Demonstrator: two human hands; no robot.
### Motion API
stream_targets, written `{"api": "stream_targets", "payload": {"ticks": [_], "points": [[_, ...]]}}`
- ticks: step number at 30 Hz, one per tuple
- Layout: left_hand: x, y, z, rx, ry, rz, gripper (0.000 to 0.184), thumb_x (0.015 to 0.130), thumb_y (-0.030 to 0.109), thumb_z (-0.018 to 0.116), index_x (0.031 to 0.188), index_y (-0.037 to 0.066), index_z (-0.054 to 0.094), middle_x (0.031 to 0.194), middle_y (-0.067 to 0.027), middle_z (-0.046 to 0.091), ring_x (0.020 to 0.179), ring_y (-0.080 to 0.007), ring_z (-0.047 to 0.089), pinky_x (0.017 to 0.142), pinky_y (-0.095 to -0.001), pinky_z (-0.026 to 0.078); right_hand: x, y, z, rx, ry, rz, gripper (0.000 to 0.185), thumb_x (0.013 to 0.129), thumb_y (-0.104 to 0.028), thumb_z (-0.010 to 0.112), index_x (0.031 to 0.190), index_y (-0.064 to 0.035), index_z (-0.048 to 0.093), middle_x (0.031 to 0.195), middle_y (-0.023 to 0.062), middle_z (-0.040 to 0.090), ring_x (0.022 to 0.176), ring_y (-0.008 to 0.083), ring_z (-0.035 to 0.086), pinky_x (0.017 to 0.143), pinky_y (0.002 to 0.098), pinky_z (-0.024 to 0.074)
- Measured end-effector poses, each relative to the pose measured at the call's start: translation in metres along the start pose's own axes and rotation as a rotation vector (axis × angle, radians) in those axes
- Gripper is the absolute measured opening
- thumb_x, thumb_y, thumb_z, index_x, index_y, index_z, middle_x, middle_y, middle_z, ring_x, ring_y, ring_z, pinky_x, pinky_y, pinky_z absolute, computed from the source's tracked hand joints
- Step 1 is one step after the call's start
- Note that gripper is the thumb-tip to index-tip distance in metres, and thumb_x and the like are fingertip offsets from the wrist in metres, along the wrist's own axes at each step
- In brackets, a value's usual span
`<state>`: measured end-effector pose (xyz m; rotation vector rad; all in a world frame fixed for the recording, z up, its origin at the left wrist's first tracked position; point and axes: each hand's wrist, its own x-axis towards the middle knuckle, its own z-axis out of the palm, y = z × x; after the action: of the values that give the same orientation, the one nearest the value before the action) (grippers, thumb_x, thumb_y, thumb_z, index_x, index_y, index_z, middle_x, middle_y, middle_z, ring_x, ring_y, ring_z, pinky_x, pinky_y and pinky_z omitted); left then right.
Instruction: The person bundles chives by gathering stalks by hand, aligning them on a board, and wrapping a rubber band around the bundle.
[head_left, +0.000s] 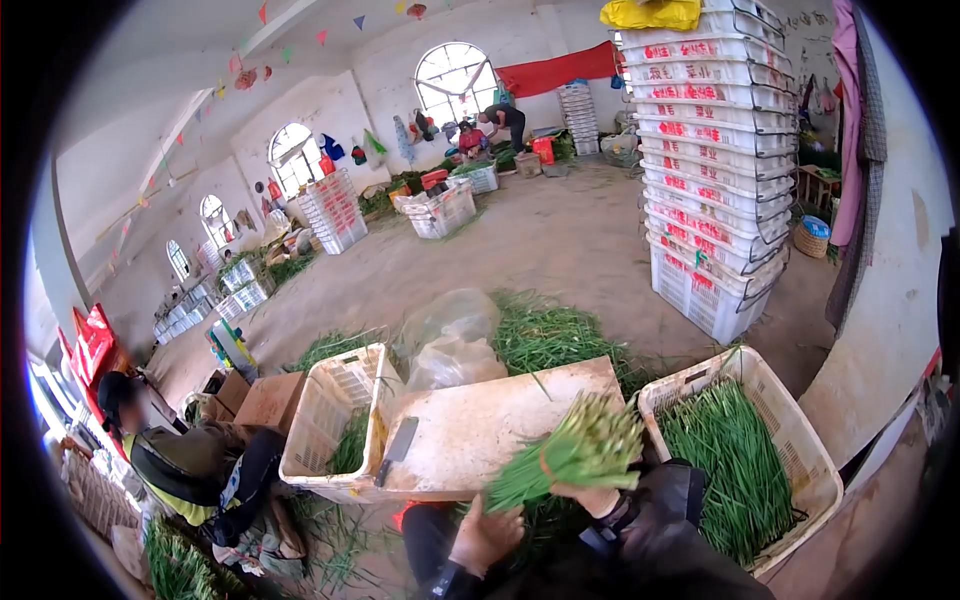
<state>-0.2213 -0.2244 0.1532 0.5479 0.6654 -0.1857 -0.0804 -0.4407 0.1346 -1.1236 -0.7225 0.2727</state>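
Note:
A thick bundle of chives (pixel 570 450), with an orange band around its middle, is held over the front right of the pale board (pixel 480 420). Its pale cut ends point up and right; the green leaf ends point down and left. My right hand (pixel 588 497) is closed around the underside of the stalks. At the leaf ends, my left hand (pixel 487 535) grips with the thumb up, its other fingers partly hidden. A cleaver (pixel 400 446) lies flat on the left side of the board.
A crate (pixel 836 490) of chives stands at my right, another crate (pixel 300 460) at the board's left. Loose chives (pixel 550 335) and a clear plastic bag (pixel 450 350) lie behind the board. Tall stacked crates (pixel 710 170) rise back right. A person (pixel 190 460) sits at left.

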Motion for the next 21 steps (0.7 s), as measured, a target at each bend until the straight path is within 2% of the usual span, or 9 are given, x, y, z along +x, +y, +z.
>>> {"api": "stream_targets", "payload": {"ticks": [1,3,6,9,11,14,16,17,21], "points": [[0.003,0.002,-0.019,-0.038,-0.059,0.005,0.072,0.098,0.055,0.066,0.140,-0.002,0.052,0.145,-0.0180,0.058,0.112,-0.0325,0.058,0.098,-0.0446,0.048,0.001,-0.006,-0.010,-0.161,0.052,-0.126,0.061,0.097,-0.030,0.075,0.150,-0.0058,0.055,0.146,0.0091,0.059,0.130,0.0203,0.056,0.113,0.0358,0.0412],[0.000,0.004,-0.042,0.033,0.040,0.072,0.057,0.099,0.049,0.066,0.131,0.002,0.059,0.135,-0.0164,0.064,0.110,-0.0306,0.059,0.095,-0.0419,0.048,0.005,-0.014,-0.020,0.047,0.308,-0.066,0.050,0.094,-0.020,0.077,0.138,-0.0008,0.063,0.127,0.0068,0.070,0.118,0.0178,0.062,0.104,0.0339,0.0469],[-0.010,0.014,-0.062,0.034,0.082,0.155,0.034,0.102,0.039,0.062,0.111,0.007,0.064,0.096,-0.0083,0.068,0.088,-0.0238,0.060,0.079,-0.0366,0.049,0.006,-0.006,-0.033,0.218,0.524,0.042,0.039,0.092,-0.011,0.077,0.127,0.0018,0.067,0.115,0.0041,0.073,0.106,0.0148,0.066,0.095,0.0323,0.0510],[-0.017,0.020,-0.059,0.086,0.164,0.404,0.024,0.102,0.031,0.065,0.109,0.008,0.063,0.087,-0.0068,0.066,0.074,-0.0186,0.060,0.064,-0.0304,0.048,0.008,-0.002,-0.036,0.142,0.517,0.100,0.034,0.092,-0.013,0.078,0.121,0.0003,0.068,0.112,0.0039,0.074,0.102,0.0142,0.066,0.091,0.0326,0.0523],[-0.032,0.017,-0.023,0.232,0.292,0.726,0.014,0.101,0.017,0.065,0.108,0.005,0.062,0.079,-0.0059,0.065,0.058,-0.0161,0.055,0.050,-0.0292,0.045,0.011,0.005,-0.032,0.028,0.458,0.080,0.038,0.090,-0.015,0.081,0.123,-0.0007,0.068,0.114,0.0060,0.075,0.103,0.0165,0.068,0.091,0.0344,0.0535],[-0.037,0.016,-0.002,0.435,0.199,0.916,0.029,0.098,0.007,0.070,0.124,0.001,0.059,0.098,-0.0057,0.067,0.082,-0.0157,0.063,0.073,-0.0274,0.052,0.013,0.001,-0.029,-0.216,0.287,0.106,0.046,0.086,-0.019,0.085,0.125,-0.0024,0.068,0.117,0.0096,0.076,0.108,0.0192,0.070,0.096,0.0368,0.0533],[-0.029,0.005,0.007,0.479,0.072,0.908,0.063,0.093,-0.002,0.074,0.149,-0.003,0.045,0.126,-0.0093,0.064,0.115,-0.0175,0.060,0.102,-0.0300,0.049,0.012,0.005,-0.017,-0.193,0.181,0.065,0.056,0.083,-0.024,0.088,0.129,-0.0029,0.065,0.119,0.0118,0.075,0.110,0.0221,0.069,0.097,0.0376,0.0531],[-0.017,-0.001,-0.003,0.584,0.025,0.893,0.077,0.091,0.001,0.078,0.156,-0.003,0.037,0.139,-0.0134,0.059,0.126,-0.0221,0.057,0.109,-0.0348,0.046,0.011,0.021,-0.015,-0.203,0.142,0.053,0.059,0.082,-0.026,0.089,0.130,-0.0026,0.064,0.120,0.0127,0.074,0.112,0.0228,0.069,0.097,0.0379,0.0530],[0.016,-0.038,0.006,0.880,-0.214,0.863,0.102,0.081,0.015,0.090,0.161,-0.002,0.029,0.154,-0.0174,0.048,0.140,-0.0273,0.049,0.117,-0.0392,0.040,0.001,0.015,0.010,-0.218,0.039,0.131,0.065,0.079,-0.031,0.091,0.129,-0.0007,0.061,0.121,0.0175,0.070,0.117,0.0271,0.065,0.101,0.0395,0.0497]]}}
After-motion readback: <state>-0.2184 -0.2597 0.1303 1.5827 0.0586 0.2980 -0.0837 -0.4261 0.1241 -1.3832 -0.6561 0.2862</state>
